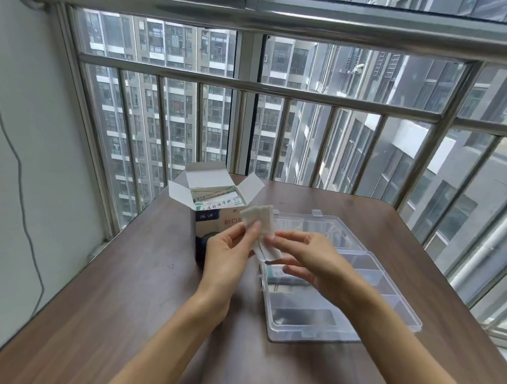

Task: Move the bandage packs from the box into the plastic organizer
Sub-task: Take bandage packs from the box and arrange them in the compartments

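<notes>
A few white bandage packs [260, 226] are held in the air between the box [215, 216] and the plastic organizer [341, 286], just above the organizer's near-left corner. They are pinched by the left hand [227, 258] between thumb and fingers at their upper part, while their lower end is nipped by the fingertips of the right hand [310, 260]; neither hand is clenched on anything else.

The packs are judged to be very light, thin and floppy, with paper wrappers that bend easily and may slide against one another. A grip across the flat faces near the middle is thought safest, so that the little stack is kept squared and none fans out or drops.

The box stands open on the tabletop [121, 287] just left of the organizer, its flaps spread, and more packs [216, 197] can be seen inside it. The organizer lies open, its clear lid [312, 228] folded back on the far side. Something greenish is already seen in one compartment under the right hand, though it cannot be told exactly what. The nearer compartments appear free, and their low dividers are the only edges to be cleared. Open tabletop is left in front of the organizer, and its right side lies near the tabletop's edge.
</notes>
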{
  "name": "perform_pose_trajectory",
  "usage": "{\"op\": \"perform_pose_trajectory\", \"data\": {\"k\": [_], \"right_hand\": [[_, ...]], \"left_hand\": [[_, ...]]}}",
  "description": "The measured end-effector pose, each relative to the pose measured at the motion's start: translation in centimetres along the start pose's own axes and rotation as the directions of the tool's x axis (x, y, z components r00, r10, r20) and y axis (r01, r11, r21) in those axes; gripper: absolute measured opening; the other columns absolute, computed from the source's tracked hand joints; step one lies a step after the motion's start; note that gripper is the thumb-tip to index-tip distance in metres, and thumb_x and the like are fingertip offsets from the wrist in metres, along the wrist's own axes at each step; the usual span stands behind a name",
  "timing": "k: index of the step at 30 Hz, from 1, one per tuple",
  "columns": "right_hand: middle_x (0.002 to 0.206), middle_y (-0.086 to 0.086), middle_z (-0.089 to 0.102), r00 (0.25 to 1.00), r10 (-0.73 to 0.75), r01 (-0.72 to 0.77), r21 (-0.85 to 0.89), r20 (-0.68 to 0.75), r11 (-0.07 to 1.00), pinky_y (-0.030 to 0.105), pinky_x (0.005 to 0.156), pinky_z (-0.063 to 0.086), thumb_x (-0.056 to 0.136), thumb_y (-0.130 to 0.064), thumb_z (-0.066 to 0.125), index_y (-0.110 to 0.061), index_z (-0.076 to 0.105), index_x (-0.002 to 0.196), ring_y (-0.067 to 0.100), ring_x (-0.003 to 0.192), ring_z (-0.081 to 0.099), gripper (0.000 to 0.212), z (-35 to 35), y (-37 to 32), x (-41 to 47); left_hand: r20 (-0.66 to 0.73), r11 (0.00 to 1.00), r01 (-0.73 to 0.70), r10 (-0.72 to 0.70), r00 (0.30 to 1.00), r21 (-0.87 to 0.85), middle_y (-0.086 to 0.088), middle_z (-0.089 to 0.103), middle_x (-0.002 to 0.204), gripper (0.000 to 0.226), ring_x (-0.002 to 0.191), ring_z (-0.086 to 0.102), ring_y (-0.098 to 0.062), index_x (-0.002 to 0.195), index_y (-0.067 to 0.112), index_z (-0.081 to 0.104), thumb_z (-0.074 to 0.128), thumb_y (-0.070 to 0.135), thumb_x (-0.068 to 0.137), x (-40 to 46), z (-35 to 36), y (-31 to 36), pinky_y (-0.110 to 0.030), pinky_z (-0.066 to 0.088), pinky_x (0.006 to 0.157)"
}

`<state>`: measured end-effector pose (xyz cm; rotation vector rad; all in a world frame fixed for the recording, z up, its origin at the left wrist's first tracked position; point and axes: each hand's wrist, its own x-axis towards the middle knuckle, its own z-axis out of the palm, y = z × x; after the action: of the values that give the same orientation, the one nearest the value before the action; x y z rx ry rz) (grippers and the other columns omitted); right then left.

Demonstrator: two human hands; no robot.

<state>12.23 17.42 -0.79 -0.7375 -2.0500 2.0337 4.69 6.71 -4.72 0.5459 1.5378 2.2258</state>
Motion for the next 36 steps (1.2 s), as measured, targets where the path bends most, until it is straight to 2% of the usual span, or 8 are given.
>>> {"op": "perform_pose_trajectory", "data": {"k": [4, 8, 14, 18, 21, 24, 29, 36], "right_hand": [[0.075, -0.003, 0.070, 0.974, -0.225, 0.224, -0.083, -0.013, 0.971, 0.014, 0.052, 0.042, 0.086, -0.016, 0.067, -0.009, 0.072, 0.099, 0.004, 0.052, 0.060, 0.016, -0.6, 0.2, -0.2], [0.076, -0.007, 0.072, 0.348, -0.914, 0.480, -0.877, 0.207, -0.016, 0.027, 0.045, 0.048, 0.084, -0.019, 0.070, -0.023, 0.075, 0.091, 0.013, 0.056, 0.063, 0.010, -3.2, 0.9, 0.3], [0.081, -0.003, 0.069, 0.221, -0.788, 0.417, -0.786, 0.575, -0.457, 0.030, 0.042, 0.046, 0.082, -0.012, 0.070, -0.021, 0.073, 0.093, 0.018, 0.060, 0.058, 0.015, -5.8, 1.5, 0.5], [0.093, -0.005, 0.069, 0.383, -0.793, 0.509, -0.824, 0.475, -0.248, 0.031, 0.059, 0.053, 0.079, -0.023, 0.075, -0.024, 0.074, 0.089, 0.016, 0.082, 0.058, 0.011, -6.3, 1.8, 1.1], [0.121, -0.013, 0.055, 0.818, -0.525, 0.502, -0.738, 0.235, 0.451, 0.025, 0.094, 0.042, 0.083, -0.030, 0.070, -0.028, 0.060, 0.117, 0.006, 0.113, 0.048, 0.035, -5.9, 1.1, 0.7], [0.113, -0.009, 0.058, 0.972, -0.167, 0.220, -0.399, 0.163, 0.890, 0.027, 0.087, 0.051, 0.094, -0.030, 0.053, -0.023, 0.051, 0.126, 0.011, 0.103, 0.059, 0.033, -6.0, 0.5, 0.9], [0.091, 0.008, 0.070, 0.963, -0.246, 0.268, -0.506, 0.111, 0.820, 0.016, 0.063, 0.051, 0.085, -0.009, 0.068, -0.012, 0.067, 0.107, 0.009, 0.072, 0.066, 0.023, -6.2, 0.9, 2.1], [0.074, -0.002, 0.073, 0.908, -0.374, 0.364, -0.793, 0.186, 0.489, 0.031, 0.072, 0.056, 0.075, -0.024, 0.078, -0.021, 0.074, 0.083, 0.007, 0.068, 0.068, 0.010, -5.5, 1.0, 3.4]], "left_hand": [[0.064, 0.987, -0.056, 0.047, 0.997, 0.150, 0.005, 0.074, 0.098, 0.026, 0.099, 0.065, -0.006, 0.091, 0.026, 0.073, 0.052, 0.041, 0.091, 0.2, 0.0, 0.5, -0.025, 0.047, 0.088], [0.125, 0.952, 0.249, -0.273, 0.954, 0.177, 0.004, 0.070, 0.102, 0.064, 0.084, 0.065, -0.009, 0.108, 0.032, 0.064, 0.016, 0.068, 0.089, 0.7, -0.2, 2.5, -0.019, 0.048, 0.054], [0.270, 0.891, 0.305, -0.401, 0.876, 0.336, 0.001, 0.070, 0.100, 0.026, 0.073, 0.068, -0.002, 0.117, 0.018, 0.064, 0.058, 0.027, 0.093, 1.3, 0.3, 3.0, -0.015, 0.048, 0.051], [0.241, 0.880, 0.158, -0.289, 0.926, 0.449, -0.002, 0.070, 0.097, 0.027, 0.076, 0.063, -0.003, 0.119, 0.017, 0.057, 0.060, 0.012, 0.092, 1.7, 1.0, 2.1, -0.013, 0.050, 0.054], [0.266, 0.857, 0.061, -0.225, 0.937, 0.511, 0.001, 0.070, 0.089, 0.017, 0.069, 0.061, 0.000, 0.109, 0.013, 0.065, 0.058, 0.009, 0.094, 2.1, 1.0, 1.3, -0.012, 0.048, 0.054], [0.310, 0.824, -0.043, -0.164, 0.937, 0.565, 0.001, 0.072, 0.092, 0.016, 0.074, 0.063, -0.004, 0.104, 0.018, 0.067, 0.062, 0.009, 0.091, 2.6, 0.9, 0.8, -0.013, 0.048, 0.058], [0.344, 0.748, -0.131, -0.136, 0.929, 0.651, -0.002, 0.072, 0.098, 0.027, 0.085, 0.067, -0.006, 0.109, 0.020, 0.066, 0.070, 0.011, 0.085, 3.1, 0.7, 0.4, -0.019, 0.054, 0.073], [0.469, 0.088, -0.480, 0.123, 0.875, 0.873, 0.014, 0.069, 0.104, 0.021, 0.103, 0.055, -0.009, 0.112, 0.034, 0.064, 0.054, 0.036, 0.094, 2.1, 1.2, 0.7, -0.028, 0.039, 0.082]]}}
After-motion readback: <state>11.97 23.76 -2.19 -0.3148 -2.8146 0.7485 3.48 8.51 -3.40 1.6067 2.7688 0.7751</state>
